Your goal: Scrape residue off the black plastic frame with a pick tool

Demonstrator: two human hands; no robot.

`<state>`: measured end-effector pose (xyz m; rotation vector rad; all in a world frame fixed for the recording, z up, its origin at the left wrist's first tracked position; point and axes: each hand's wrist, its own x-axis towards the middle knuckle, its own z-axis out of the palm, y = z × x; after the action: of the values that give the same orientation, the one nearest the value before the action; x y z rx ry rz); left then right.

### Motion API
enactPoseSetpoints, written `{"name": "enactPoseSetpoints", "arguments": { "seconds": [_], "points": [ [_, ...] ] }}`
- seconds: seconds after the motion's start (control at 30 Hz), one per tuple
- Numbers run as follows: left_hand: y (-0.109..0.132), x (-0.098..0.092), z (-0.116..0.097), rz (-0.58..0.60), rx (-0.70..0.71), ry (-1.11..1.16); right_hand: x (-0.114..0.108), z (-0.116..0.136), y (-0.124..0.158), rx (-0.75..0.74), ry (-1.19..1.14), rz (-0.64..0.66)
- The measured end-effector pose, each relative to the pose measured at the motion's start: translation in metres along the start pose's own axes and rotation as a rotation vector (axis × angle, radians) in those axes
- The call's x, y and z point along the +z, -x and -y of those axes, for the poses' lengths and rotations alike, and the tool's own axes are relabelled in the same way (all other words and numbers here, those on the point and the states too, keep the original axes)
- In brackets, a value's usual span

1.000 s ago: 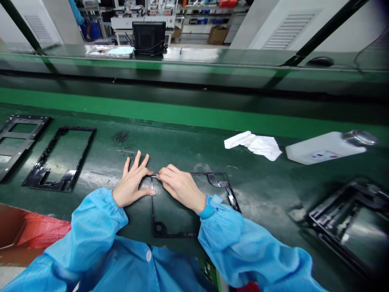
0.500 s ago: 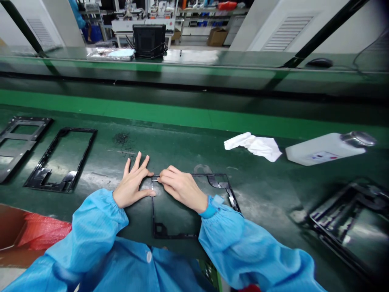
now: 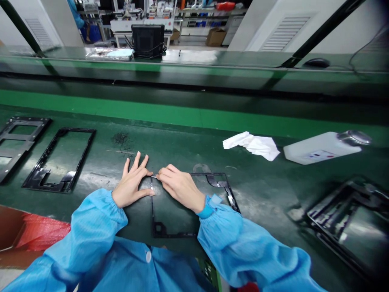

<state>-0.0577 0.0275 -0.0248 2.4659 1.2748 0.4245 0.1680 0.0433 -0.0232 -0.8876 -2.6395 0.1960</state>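
Note:
A thin black plastic frame [image 3: 223, 187] lies flat on the dark green bench in front of me. My left hand [image 3: 131, 183] rests at its top-left corner, fingers spread, thumb and forefinger pressing on the frame's edge. My right hand [image 3: 180, 186] lies over the frame's top bar, its fingertips pinched together on a small pale strip at that same corner. Both arms are in blue sleeves.
Two more black frames [image 3: 59, 159] [image 3: 18, 140] lie at the left. A white cloth [image 3: 252, 144] and a white bottle on its side [image 3: 323, 147] are at the right, a stack of black frames [image 3: 349, 219] at the near right, a red-lined box [image 3: 27, 235] at the near left.

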Motion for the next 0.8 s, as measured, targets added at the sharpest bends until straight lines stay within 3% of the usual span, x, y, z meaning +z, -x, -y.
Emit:
{"name": "enactPoseSetpoints", "arguments": {
  "seconds": [0.47,0.67,0.8],
  "points": [
    [0.0000,0.0002,0.0000,-0.011,-0.006,0.013,-0.0012,-0.0041,0.0014,-0.036,-0.104,0.009],
    [0.0012,0.0027,-0.0021,-0.084,-0.040,-0.019,0.0007,-0.0028,0.0045,0.116,-0.145,-0.090],
    [0.0025,0.0051,-0.0025,-0.122,-0.045,-0.031,0.0030,-0.0020,0.0057,0.101,-0.120,-0.079]
  ]
}}
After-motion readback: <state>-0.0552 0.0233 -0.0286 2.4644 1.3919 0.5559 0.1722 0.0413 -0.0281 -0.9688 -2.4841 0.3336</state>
